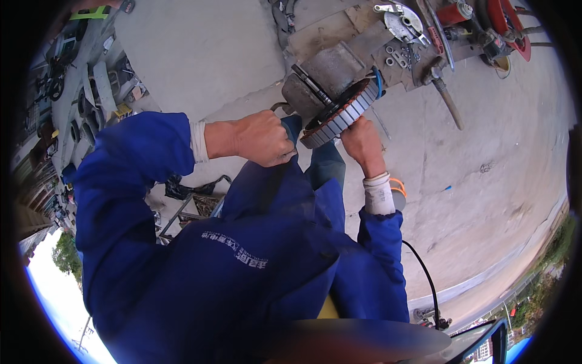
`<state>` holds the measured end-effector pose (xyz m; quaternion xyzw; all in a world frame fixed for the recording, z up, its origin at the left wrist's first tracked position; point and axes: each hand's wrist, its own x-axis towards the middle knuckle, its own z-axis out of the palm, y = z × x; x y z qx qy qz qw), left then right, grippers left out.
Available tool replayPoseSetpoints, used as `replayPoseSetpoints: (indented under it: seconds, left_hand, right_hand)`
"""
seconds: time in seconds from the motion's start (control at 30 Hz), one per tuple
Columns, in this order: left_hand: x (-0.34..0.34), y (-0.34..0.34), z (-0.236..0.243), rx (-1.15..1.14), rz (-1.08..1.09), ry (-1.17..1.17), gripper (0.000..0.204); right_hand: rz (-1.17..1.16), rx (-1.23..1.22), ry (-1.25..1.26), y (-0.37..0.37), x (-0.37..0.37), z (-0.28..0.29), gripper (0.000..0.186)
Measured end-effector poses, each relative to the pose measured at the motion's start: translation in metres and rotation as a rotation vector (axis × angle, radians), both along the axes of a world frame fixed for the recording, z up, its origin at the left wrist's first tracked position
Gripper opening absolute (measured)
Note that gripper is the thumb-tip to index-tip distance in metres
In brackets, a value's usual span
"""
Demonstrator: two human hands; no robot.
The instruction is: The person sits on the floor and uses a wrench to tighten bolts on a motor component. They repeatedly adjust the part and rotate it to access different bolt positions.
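My right hand (364, 142) grips the lower rim of a motor stator (342, 121), a thick ring of grey metal teeth with a shaft (311, 83) standing out from its middle. The stator is tilted against a worn, rounded metal block (327, 70), and a blue cable (379, 82) shows at its upper right edge. To the left of the stator, apart from it, my left hand (265, 138) is closed in a fist over my lap. Whatever that fist may hold is hidden by the fingers.
Beyond the block, a brake plate (403, 25) lies by several nuts and washers (397, 57). A hammer (447, 97) rests to the right, near a red spray can (454, 13). An orange-rimmed container (398, 193) stands behind my right wrist. Assorted parts (91, 115) litter the left side.
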<state>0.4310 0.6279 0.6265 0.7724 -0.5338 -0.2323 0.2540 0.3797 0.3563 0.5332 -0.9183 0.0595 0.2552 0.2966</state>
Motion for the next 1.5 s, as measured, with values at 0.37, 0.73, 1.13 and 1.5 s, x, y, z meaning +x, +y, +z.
replayPoseSetpoints:
  seconds: [0.37,0.73,1.13,1.5]
  left_hand:
    - [-0.030,-0.004,-0.032,-0.390,1.087,0.449,0.035]
    - [-0.017,0.047,-0.161,-0.977,1.653,1.290,0.058]
    - [-0.081,-0.027,-0.267,-0.482,1.665,2.047,0.080]
    - [-0.061,-0.012,-0.272,-0.963,1.730,2.250,0.071]
  right_hand:
    - [0.112,0.042,-0.094,-0.018,-0.002,-0.031,0.028]
    - [0.164,0.062,-0.191,-0.012,0.005,-0.016,0.027]
    - [0.324,0.066,-0.287,-0.019,0.005,-0.027,0.024]
    - [0.464,0.087,-0.374,-0.026,0.006,-0.027,0.021]
